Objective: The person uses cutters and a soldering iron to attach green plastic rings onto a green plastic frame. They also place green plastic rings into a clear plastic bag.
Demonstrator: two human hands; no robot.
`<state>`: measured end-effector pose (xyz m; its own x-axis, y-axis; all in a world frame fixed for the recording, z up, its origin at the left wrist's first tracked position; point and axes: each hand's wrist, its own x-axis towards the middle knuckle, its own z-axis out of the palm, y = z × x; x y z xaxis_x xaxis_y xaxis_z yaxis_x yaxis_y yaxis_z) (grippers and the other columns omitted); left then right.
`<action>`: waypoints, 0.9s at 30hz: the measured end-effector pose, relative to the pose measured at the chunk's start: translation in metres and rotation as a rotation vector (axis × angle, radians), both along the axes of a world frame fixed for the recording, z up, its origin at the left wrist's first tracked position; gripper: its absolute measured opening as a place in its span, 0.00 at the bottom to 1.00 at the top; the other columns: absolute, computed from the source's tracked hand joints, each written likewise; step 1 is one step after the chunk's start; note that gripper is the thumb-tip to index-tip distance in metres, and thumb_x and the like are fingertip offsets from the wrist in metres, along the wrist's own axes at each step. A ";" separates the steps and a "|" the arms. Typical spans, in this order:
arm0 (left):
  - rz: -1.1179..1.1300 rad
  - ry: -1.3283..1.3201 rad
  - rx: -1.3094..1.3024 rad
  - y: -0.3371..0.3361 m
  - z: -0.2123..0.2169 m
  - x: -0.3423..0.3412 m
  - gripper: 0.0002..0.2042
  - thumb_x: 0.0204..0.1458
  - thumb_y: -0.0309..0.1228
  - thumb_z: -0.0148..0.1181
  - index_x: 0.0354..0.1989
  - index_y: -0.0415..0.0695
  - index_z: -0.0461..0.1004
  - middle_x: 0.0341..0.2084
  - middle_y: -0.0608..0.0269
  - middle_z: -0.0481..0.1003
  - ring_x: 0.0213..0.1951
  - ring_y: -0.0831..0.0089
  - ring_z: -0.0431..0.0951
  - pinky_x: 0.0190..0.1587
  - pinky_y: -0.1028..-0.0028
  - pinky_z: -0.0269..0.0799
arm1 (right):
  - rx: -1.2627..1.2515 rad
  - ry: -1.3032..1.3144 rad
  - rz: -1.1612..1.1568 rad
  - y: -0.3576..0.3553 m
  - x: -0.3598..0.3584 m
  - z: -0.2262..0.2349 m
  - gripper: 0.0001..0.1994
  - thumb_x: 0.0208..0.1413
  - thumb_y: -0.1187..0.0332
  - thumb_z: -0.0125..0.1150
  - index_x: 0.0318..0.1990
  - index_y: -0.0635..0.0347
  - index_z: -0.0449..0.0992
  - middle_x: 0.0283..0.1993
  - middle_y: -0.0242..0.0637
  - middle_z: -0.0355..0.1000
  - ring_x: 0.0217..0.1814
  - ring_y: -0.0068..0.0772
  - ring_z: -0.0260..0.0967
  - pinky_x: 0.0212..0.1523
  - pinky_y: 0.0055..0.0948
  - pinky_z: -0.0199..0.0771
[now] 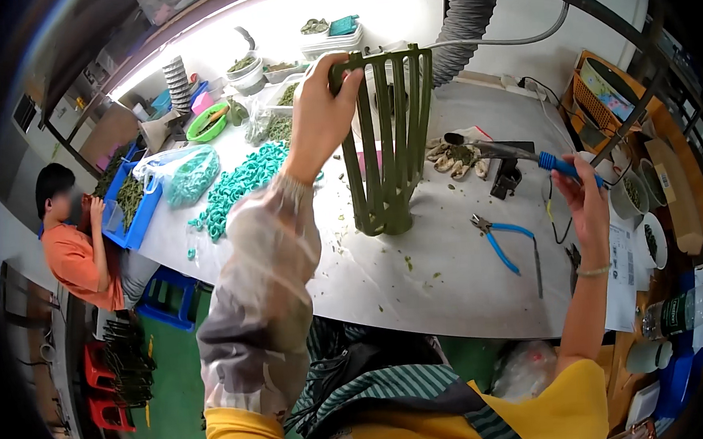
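My left hand [324, 114] grips the top edge of a dark green slatted frame [403, 157], made of tall upright bars joined to a rounded base. It stands upright on the grey tabletop, its base touching or just above the surface; which, I cannot tell. The fingers of my right hand [588, 207] are closed on the blue handle of a soldering-iron-like tool [555, 165]. Its metal shaft points left over a small black stand [507, 178], ending in a rounded dark tip. Beneath that tip lies a pale, lumpy heap [456, 160] with green bits.
Blue-handled pliers [496, 240] and a thin rod [538, 269] lie near my right arm. Many turquoise ring-like pieces [246, 181] spread to the left. Tubs of green pieces and a grey duct [468, 22] stand behind. A person in orange [83, 249] sits at far left beside blue trays.
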<state>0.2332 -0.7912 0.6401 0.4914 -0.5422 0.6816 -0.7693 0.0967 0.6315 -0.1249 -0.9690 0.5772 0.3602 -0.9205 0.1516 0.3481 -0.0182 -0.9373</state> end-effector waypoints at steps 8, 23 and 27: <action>0.080 -0.038 0.108 -0.040 0.006 0.008 0.18 0.56 0.36 0.60 0.51 0.39 0.74 0.27 0.56 0.77 0.28 0.68 0.74 0.34 0.69 0.70 | -0.116 -0.057 0.106 0.088 0.005 -0.030 0.08 0.63 0.73 0.56 0.43 0.69 0.77 0.46 0.42 0.74 0.41 0.37 0.79 0.46 0.31 0.83; 0.103 -0.058 0.089 -0.044 0.002 0.015 0.19 0.56 0.36 0.61 0.52 0.37 0.74 0.23 0.58 0.77 0.23 0.74 0.71 0.31 0.70 0.69 | -0.670 0.102 0.124 0.132 0.041 -0.037 0.07 0.60 0.83 0.53 0.43 0.72 0.76 0.48 0.42 0.68 0.43 0.38 0.77 0.46 0.32 0.83; 0.115 -0.116 0.069 -0.042 0.001 0.010 0.18 0.56 0.36 0.61 0.52 0.38 0.74 0.23 0.57 0.77 0.23 0.73 0.72 0.31 0.70 0.69 | -0.816 0.147 0.032 0.133 0.052 -0.028 0.08 0.60 0.84 0.52 0.43 0.72 0.76 0.48 0.43 0.68 0.45 0.38 0.77 0.47 0.32 0.82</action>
